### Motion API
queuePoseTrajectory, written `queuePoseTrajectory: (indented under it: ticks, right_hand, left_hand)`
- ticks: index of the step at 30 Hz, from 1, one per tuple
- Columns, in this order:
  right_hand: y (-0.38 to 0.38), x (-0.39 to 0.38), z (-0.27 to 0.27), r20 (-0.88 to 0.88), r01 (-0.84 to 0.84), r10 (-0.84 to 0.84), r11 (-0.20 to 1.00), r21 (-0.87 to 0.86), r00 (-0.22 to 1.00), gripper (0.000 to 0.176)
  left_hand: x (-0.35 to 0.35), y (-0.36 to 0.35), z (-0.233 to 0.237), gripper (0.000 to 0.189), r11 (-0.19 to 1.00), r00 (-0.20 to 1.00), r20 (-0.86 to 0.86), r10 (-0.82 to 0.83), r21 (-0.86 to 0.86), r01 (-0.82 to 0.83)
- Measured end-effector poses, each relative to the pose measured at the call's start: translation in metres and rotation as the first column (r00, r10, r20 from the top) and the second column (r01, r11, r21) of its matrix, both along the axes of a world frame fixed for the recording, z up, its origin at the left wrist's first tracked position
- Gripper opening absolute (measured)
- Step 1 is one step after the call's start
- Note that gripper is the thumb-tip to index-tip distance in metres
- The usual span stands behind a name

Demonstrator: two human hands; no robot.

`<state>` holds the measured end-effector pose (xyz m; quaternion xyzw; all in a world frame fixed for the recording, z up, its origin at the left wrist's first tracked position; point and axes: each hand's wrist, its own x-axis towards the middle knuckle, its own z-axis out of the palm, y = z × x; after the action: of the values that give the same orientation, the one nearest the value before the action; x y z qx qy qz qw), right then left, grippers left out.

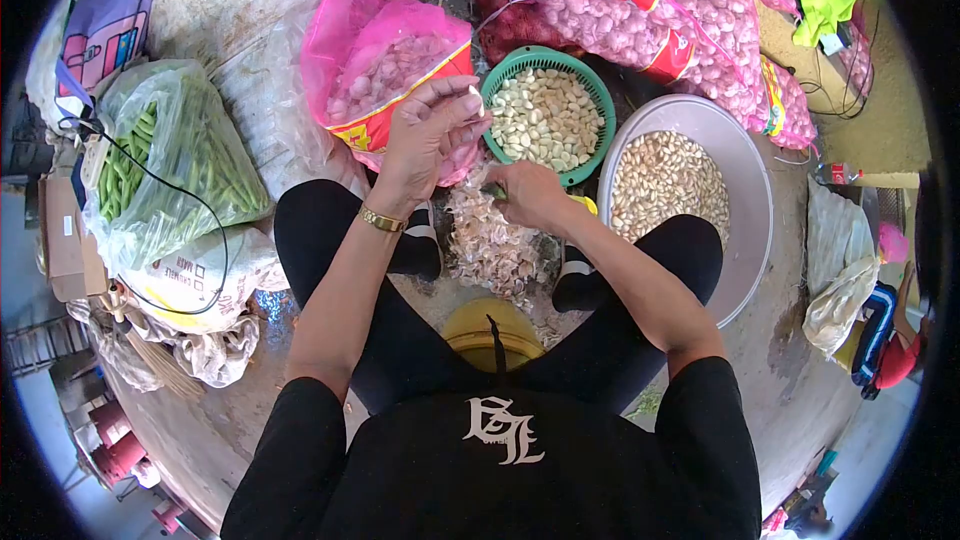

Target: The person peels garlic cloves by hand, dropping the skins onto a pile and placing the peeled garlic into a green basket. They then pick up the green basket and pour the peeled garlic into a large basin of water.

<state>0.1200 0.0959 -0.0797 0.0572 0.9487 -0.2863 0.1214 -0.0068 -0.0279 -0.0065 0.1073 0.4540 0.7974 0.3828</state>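
My left hand point(430, 135) is raised in front of the pink mesh bag point(325, 25) of garlic, pinching a pale garlic clove point(476, 98) between its fingertips. Lower and to its right, my right hand point(532, 195) is closed around a small dark greenish object point(494, 190); I cannot tell what it is. Beneath both hands lies a heap of papery garlic skins point(495, 245) on the floor between my feet. Just beyond the right hand, a green basket point(607, 105) holds peeled cloves point(550, 120).
A large grey basin point(745, 200) of cloves stands to the right, beside my knee. Full pink mesh sacks of garlic point(690, 40) lie behind it. At left sits a clear plastic bag of green pods point(215, 155), with a black cable point(180, 183) across it. A person point(893, 360) shows at far right.
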Motion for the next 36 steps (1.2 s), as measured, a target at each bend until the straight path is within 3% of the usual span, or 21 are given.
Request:
queuePoseTrajectory:
  ticks: [7, 9, 13, 15, 21, 25, 27, 29, 32, 33, 35, 36]
  right_hand:
    - [-0.006, 0.015, 0.01, 0.031, -0.021, 0.021, 1.0, 0.019, 0.999, 0.039]
    - [-0.006, 0.018, 0.006, -0.012, -0.072, 0.073, 0.996, 0.042, 0.997, 0.04]
    - [-0.009, 0.024, 0.029, 0.117, 0.04, -0.04, 0.999, 0.002, 0.992, 0.041]
    - [-0.005, 0.029, 0.029, 0.114, -0.103, 0.094, 0.991, 0.082, 0.989, 0.043]
    - [0.052, 0.068, 0.097, 0.19, -0.146, 0.164, 0.984, -0.102, 0.968, 0.039]
    - [0.107, 0.093, 0.108, 0.182, -0.107, 0.149, 0.969, -0.225, 0.972, 0.035]
    - [0.144, 0.104, 0.092, 0.175, -0.079, 0.175, 0.888, -0.452, 0.969, 0.028]
    - [0.172, 0.12, 0.064, 0.145, -0.052, 0.129, 0.895, -0.443, 0.981, 0.024]
    - [0.197, 0.155, -0.021, 0.026, 0.172, -0.2, 0.762, -0.624, 0.979, 0.019]
    - [0.206, 0.167, -0.042, 0.027, 0.182, -0.213, 0.752, -0.634, 0.977, 0.019]
    - [0.218, 0.189, -0.085, 0.257, 0.503, -0.481, 0.499, -0.706, 0.838, 0.02]
    - [0.225, 0.194, -0.117, 0.08, 0.571, -0.614, 0.668, -0.478, 0.785, 0.022]
  left_hand:
    - [0.007, 0.004, -0.001, 0.02, 0.998, 0.998, -0.011, -0.055, -0.011, 0.055]
    - [0.011, 0.007, -0.002, 0.022, 0.994, 0.997, 0.013, -0.07, -0.081, 0.071]
    - [0.017, 0.031, -0.025, 0.027, 0.992, 0.995, 0.042, -0.09, -0.083, 0.094]
    - [0.016, 0.046, -0.04, 0.031, 0.995, 1.0, 0.008, -0.014, -0.102, 0.014]
    - [0.015, 0.097, -0.112, 0.043, 0.99, 0.989, 0.144, -0.03, -0.134, 0.05]
    - [0.033, 0.125, -0.147, 0.041, 0.955, 0.981, 0.193, 0.03, -0.294, 0.028]
    - [0.055, 0.141, -0.159, 0.036, 0.951, 0.963, 0.249, 0.102, -0.309, -0.021]
    - [0.09, 0.168, -0.155, 0.03, 0.944, 0.965, 0.248, 0.083, -0.33, 0.003]
    - [0.135, 0.215, -0.171, 0.027, 0.929, 0.969, 0.231, -0.084, -0.334, 0.16]
    - [0.148, 0.229, -0.175, 0.028, 0.929, 0.971, 0.196, -0.136, -0.315, 0.194]
    - [0.163, 0.251, -0.193, 0.028, 0.915, 0.967, 0.154, -0.201, -0.324, 0.242]
    - [0.17, 0.26, -0.203, 0.03, 0.897, 0.958, 0.112, -0.263, -0.338, 0.286]
